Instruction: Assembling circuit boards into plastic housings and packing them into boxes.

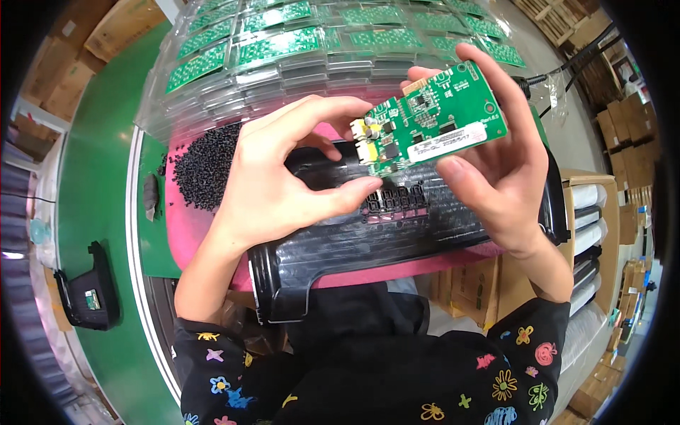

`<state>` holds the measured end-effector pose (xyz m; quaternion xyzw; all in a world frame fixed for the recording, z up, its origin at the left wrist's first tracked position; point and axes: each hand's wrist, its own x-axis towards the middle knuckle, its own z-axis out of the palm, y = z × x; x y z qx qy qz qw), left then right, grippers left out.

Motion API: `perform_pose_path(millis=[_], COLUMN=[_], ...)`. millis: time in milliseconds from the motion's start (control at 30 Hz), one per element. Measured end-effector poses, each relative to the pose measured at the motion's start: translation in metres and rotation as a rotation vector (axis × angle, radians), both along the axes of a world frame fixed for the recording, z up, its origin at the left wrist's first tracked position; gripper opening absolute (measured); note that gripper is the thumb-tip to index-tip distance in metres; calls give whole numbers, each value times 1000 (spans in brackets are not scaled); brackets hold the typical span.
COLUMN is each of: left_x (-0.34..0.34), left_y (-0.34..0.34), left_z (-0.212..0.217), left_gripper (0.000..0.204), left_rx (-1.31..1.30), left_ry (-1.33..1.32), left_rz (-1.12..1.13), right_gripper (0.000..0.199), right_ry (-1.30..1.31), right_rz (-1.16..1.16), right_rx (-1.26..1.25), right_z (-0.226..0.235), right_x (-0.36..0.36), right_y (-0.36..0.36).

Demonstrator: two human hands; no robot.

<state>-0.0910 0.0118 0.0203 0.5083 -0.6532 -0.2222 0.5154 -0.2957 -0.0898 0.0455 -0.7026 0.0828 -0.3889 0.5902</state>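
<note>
A green circuit board [453, 99] with a white label and pale connectors at its left end is held up, tilted. My right hand [506, 159] grips its right end, with fingers behind and at the far edge and the thumb at the near edge. My left hand [283, 163] pinches the connector end between fingers and thumb. Below the board lies a black plastic housing [340, 244] with a row of digit-shaped cutouts near its middle. It rests on a pink mat [185, 234].
Stacked clear trays [319, 71] of green boards stand at the far side. A heap of small black parts [207, 166] lies on the mat's left. Another black housing [88, 290] sits on the green surface at left. At right, a carton [602, 234] holds wrapped pieces.
</note>
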Motion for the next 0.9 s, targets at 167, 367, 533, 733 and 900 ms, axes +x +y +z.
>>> perform_pose_path(millis=[167, 367, 533, 733, 900], left_x=[-1, -3, -8, -8, -9], left_y=[6, 2, -1, -1, -2], left_z=[0, -10, -19, -21, -19], left_gripper=[59, 53, 53, 52, 51], left_rx=[118, 342, 481, 460, 496], left_ry=[-50, -339, -527, -521, -497], left_rz=[-52, -140, -172, -180, -169], right_gripper=[62, 54, 54, 56, 55], right_ry=[227, 553, 671, 714, 724], right_rz=[-37, -100, -53, -41, -51], right_rx=[-38, -377, -489, -536, -546], right_z=[-12, -39, -52, -52, -52], right_x=[-42, -61, -63, -61, -62], right_y=[-5, -15, -17, -17, -16])
